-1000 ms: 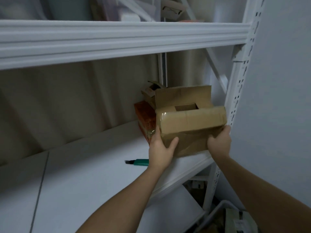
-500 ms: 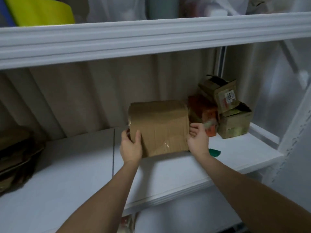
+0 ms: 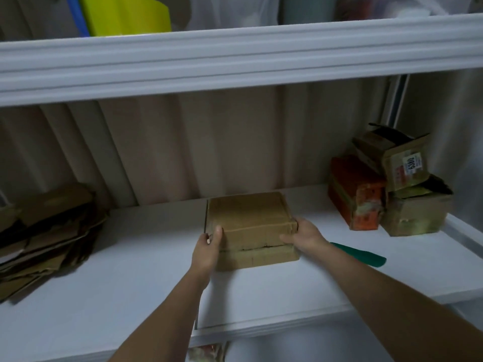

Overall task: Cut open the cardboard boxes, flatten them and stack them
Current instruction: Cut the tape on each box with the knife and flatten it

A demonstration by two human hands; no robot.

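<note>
A closed brown cardboard box [image 3: 248, 220] sits flat on the white shelf [image 3: 130, 278], near its middle. My left hand [image 3: 207, 248] grips the box's near left corner, thumb on top. My right hand [image 3: 304, 235] grips the near right corner. A green box cutter [image 3: 362, 254] lies on the shelf just right of my right wrist. A pile of flattened cardboard [image 3: 44, 239] lies at the shelf's left end.
At the right end stand an orange box [image 3: 356, 194] and two brown boxes, one [image 3: 394, 160] tilted on top of the other [image 3: 418, 215]. A white upper shelf beam [image 3: 235, 56] runs overhead. A beige corrugated wall is behind.
The box was taken from the right-hand stack, carried left and set down flat on the shelf's middle. Both hands slid to its near corners. The camera turned left.
</note>
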